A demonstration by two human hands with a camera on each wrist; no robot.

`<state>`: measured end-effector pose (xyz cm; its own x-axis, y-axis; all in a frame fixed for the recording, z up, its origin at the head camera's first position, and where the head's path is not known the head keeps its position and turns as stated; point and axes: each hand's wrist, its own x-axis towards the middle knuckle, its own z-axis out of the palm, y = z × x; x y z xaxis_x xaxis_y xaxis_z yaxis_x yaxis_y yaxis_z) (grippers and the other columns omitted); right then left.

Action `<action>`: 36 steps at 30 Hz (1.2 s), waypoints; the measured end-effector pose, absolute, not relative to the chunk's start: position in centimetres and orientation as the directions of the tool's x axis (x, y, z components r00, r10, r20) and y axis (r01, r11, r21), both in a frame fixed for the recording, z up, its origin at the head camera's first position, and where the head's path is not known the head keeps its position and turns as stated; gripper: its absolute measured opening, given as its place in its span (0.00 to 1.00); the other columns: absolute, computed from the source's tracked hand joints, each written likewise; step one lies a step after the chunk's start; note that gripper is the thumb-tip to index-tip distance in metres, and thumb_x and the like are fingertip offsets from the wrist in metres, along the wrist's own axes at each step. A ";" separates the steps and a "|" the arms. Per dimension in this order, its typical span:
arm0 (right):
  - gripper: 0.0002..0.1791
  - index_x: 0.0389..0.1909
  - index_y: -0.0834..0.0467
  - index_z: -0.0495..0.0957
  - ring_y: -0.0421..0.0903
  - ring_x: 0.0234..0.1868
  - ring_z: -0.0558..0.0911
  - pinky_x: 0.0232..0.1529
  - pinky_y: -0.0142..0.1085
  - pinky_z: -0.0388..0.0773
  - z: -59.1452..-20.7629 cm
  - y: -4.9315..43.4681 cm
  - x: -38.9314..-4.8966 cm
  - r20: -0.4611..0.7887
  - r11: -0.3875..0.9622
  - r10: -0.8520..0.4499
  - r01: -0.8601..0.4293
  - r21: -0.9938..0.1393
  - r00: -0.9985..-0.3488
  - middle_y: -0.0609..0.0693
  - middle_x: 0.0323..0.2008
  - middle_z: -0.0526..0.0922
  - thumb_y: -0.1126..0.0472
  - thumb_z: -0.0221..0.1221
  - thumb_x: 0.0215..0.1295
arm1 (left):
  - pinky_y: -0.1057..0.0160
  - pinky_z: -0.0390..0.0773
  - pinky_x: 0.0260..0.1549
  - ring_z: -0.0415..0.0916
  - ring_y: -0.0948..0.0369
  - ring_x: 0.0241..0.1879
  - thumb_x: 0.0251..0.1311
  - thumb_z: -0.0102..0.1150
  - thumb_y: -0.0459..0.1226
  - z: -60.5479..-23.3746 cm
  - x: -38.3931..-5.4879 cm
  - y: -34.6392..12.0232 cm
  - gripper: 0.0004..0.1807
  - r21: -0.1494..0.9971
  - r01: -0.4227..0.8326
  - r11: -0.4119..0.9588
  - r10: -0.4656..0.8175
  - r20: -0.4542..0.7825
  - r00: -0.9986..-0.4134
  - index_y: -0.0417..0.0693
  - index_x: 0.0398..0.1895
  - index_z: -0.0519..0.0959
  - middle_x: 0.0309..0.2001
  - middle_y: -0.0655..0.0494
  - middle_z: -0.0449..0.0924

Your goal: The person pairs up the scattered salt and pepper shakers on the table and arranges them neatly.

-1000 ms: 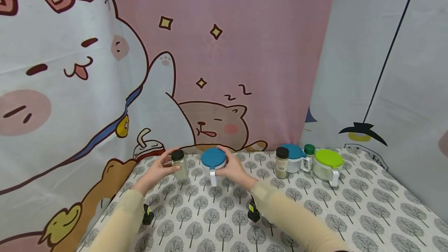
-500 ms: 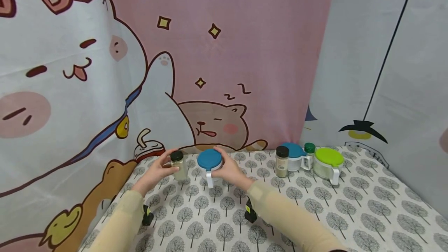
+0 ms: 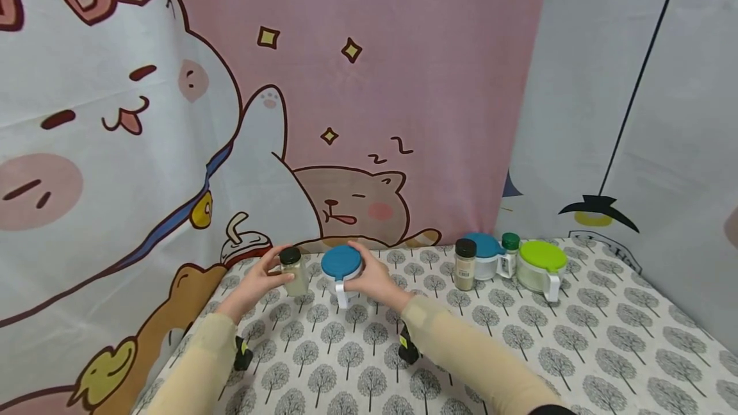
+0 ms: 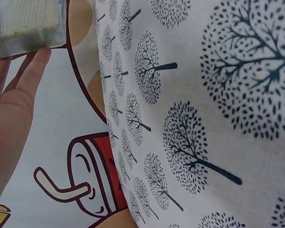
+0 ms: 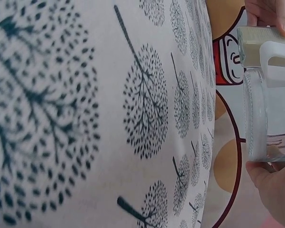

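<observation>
My left hand (image 3: pixel 254 285) grips a clear spice jar (image 3: pixel 296 282) with a black lid, thumb and fingers round its side. Pale contents fill much of that jar. Just to its right, my right hand (image 3: pixel 375 277) holds a glass seasoning pot (image 5: pixel 257 118) with a blue lid (image 3: pixel 342 262) and a white handle (image 5: pixel 270 57), which faces toward me. A narrow gap separates the two containers in the head view. Beneath the pot's glass base, wall print shows above the cloth in the right wrist view. Likewise, the spice jar (image 4: pixel 28 28) appears raised in the left wrist view.
At the back right stand a black-lidded spice bottle (image 3: pixel 464 266), another blue-lidded pot (image 3: pixel 483 255), a green-capped bottle (image 3: pixel 510 252) and a lime-lidded pot (image 3: pixel 542 264). A tree-print cloth (image 3: pixel 352 364) covers the table, and a cartoon curtain (image 3: pixel 450 114) hangs behind.
My right hand has moved left with the blue-lidded seasoning pot, bringing it closer to the spice jar. The left hand and its jar have barely shifted.
</observation>
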<state>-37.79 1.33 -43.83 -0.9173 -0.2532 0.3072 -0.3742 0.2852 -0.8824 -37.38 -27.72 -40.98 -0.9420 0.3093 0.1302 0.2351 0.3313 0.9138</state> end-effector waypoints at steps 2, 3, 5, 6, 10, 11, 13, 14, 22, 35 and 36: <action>0.54 0.73 0.43 0.58 0.58 0.61 0.72 0.56 0.52 0.72 -43.8 1.1 -37.8 0.312 0.272 -0.265 -0.381 -0.884 -0.912 0.59 0.65 0.68 0.60 0.75 0.43 | 0.37 0.64 0.58 0.62 0.38 0.64 0.61 0.65 0.39 -41.0 -37.5 -27.8 0.41 0.913 0.242 0.328 0.316 0.135 -0.939 0.59 0.75 0.56 0.68 0.40 0.61; 0.54 0.73 0.43 0.57 0.58 0.61 0.72 0.57 0.51 0.71 -43.8 1.0 -37.9 0.311 0.259 -0.272 -0.381 -0.887 -0.911 0.59 0.65 0.67 0.61 0.74 0.44 | 0.37 0.64 0.58 0.62 0.38 0.63 0.61 0.65 0.39 -40.9 -37.5 -27.9 0.41 0.914 0.241 0.326 0.317 0.135 -0.939 0.59 0.75 0.56 0.68 0.40 0.61; 0.54 0.73 0.45 0.57 0.58 0.62 0.71 0.58 0.51 0.71 -43.8 0.8 -37.9 0.320 0.240 -0.284 -0.390 -0.889 -0.904 0.59 0.66 0.66 0.61 0.74 0.45 | 0.37 0.64 0.58 0.63 0.38 0.63 0.61 0.65 0.38 -40.9 -37.5 -27.9 0.41 0.916 0.239 0.322 0.316 0.134 -0.939 0.59 0.75 0.56 0.68 0.41 0.61; 0.54 0.73 0.45 0.57 0.58 0.62 0.71 0.58 0.52 0.70 -43.8 0.7 -37.9 0.323 0.235 -0.288 -0.394 -0.889 -0.902 0.59 0.66 0.66 0.62 0.74 0.45 | 0.37 0.64 0.58 0.63 0.38 0.63 0.61 0.65 0.38 -40.9 -37.5 -28.0 0.41 0.916 0.238 0.323 0.314 0.133 -0.940 0.60 0.75 0.56 0.68 0.41 0.61; 0.54 0.74 0.44 0.57 0.57 0.62 0.71 0.58 0.51 0.70 -43.6 0.3 -37.8 0.321 0.240 -0.289 -0.393 -0.888 -0.902 0.58 0.66 0.67 0.61 0.74 0.45 | 0.36 0.62 0.58 0.63 0.39 0.63 0.61 0.65 0.39 -41.0 -37.4 -28.1 0.41 0.911 0.235 0.339 0.300 0.132 -0.945 0.60 0.75 0.56 0.68 0.41 0.61; 0.54 0.73 0.43 0.57 0.56 0.62 0.71 0.58 0.51 0.70 -43.6 0.2 -37.8 0.315 0.247 -0.285 -0.387 -0.888 -0.905 0.57 0.65 0.67 0.61 0.74 0.45 | 0.35 0.62 0.58 0.63 0.39 0.63 0.61 0.65 0.39 -41.0 -37.4 -28.1 0.41 0.909 0.236 0.345 0.298 0.133 -0.945 0.60 0.75 0.56 0.68 0.41 0.61; 0.54 0.73 0.42 0.57 0.56 0.62 0.71 0.57 0.51 0.71 -43.6 0.1 -37.8 0.311 0.244 -0.284 -0.382 -0.892 -0.907 0.57 0.66 0.67 0.61 0.74 0.45 | 0.35 0.62 0.58 0.63 0.39 0.63 0.61 0.65 0.40 -41.1 -37.4 -28.2 0.41 0.904 0.238 0.356 0.293 0.134 -0.947 0.60 0.75 0.56 0.68 0.40 0.61; 0.54 0.73 0.42 0.57 0.56 0.63 0.71 0.57 0.51 0.71 -43.6 0.0 -37.8 0.307 0.249 -0.281 -0.378 -0.892 -0.909 0.57 0.66 0.67 0.61 0.74 0.45 | 0.35 0.62 0.58 0.63 0.39 0.63 0.61 0.65 0.40 -41.1 -37.4 -28.3 0.41 0.903 0.237 0.357 0.291 0.134 -0.947 0.61 0.75 0.56 0.68 0.40 0.61; 0.53 0.73 0.39 0.57 0.56 0.64 0.70 0.58 0.50 0.70 -43.7 -0.4 -37.8 0.291 0.282 -0.259 -0.360 -0.890 -0.921 0.56 0.67 0.66 0.60 0.74 0.45 | 0.36 0.65 0.57 0.63 0.39 0.63 0.61 0.65 0.39 -41.0 -37.4 -28.7 0.40 0.910 0.246 0.333 0.305 0.143 -0.942 0.62 0.75 0.56 0.68 0.40 0.62; 0.56 0.73 0.43 0.58 0.58 0.61 0.72 0.60 0.54 0.67 -44.2 -1.3 -37.8 0.311 0.254 -0.236 -0.368 -0.895 -0.920 0.58 0.64 0.70 0.61 0.76 0.40 | 0.37 0.64 0.58 0.63 0.41 0.63 0.61 0.65 0.40 -41.4 -37.4 -29.4 0.41 0.907 0.246 0.341 0.307 0.140 -0.941 0.63 0.75 0.56 0.69 0.39 0.61; 0.56 0.73 0.43 0.59 0.58 0.61 0.72 0.60 0.54 0.67 -44.2 -1.4 -37.8 0.314 0.253 -0.235 -0.369 -0.894 -0.920 0.59 0.63 0.70 0.61 0.76 0.40 | 0.38 0.64 0.58 0.65 0.42 0.62 0.62 0.65 0.39 -41.4 -37.4 -29.5 0.41 0.905 0.256 0.340 0.312 0.149 -0.938 0.63 0.75 0.56 0.68 0.39 0.62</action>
<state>-37.79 -1.41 -44.19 -0.9200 -0.2352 0.3136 -0.3695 0.2533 -0.8941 -37.42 -29.51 -41.44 -0.9383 0.3122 0.1487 0.2565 0.3399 0.9048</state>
